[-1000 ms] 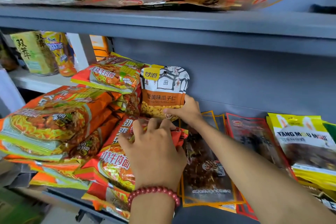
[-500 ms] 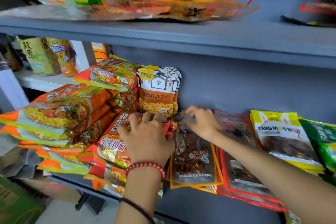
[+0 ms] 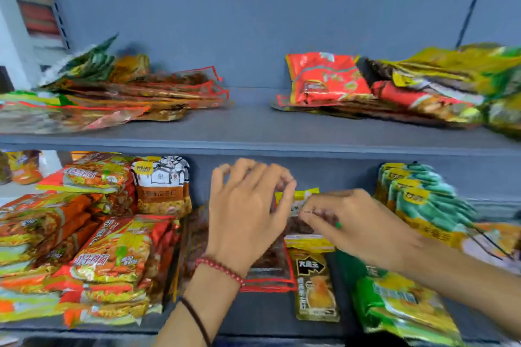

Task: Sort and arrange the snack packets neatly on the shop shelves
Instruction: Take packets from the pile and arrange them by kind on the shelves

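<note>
Both hands have shifted right of the white-and-orange seed pouch [image 3: 162, 186] since half a second ago. The left hand [image 3: 245, 217] has left the noodle stack and hangs over one red-edged clear packet [image 3: 267, 265], fingers bent and blurred, so I cannot tell whether it grips anything. Farther right of the pouch, the right hand [image 3: 358, 224] pinches the top of one yellow-headed packet [image 3: 296, 195] between thumb and fingertips. Farthest right of the pouch stand four green pouches [image 3: 423, 205] in a row. Below and right of it lie one black-and-yellow packet [image 3: 313, 284] reading "大魔王" and one green packet [image 3: 394, 301]. Left of the pouch sit orange noodle packs [image 3: 110, 256] marked "牛肉面" — too piled to count. Above it, the upper shelf [image 3: 253, 127] carries two piles — a left heap [image 3: 135, 96] and a right heap [image 3: 394, 87].
</note>
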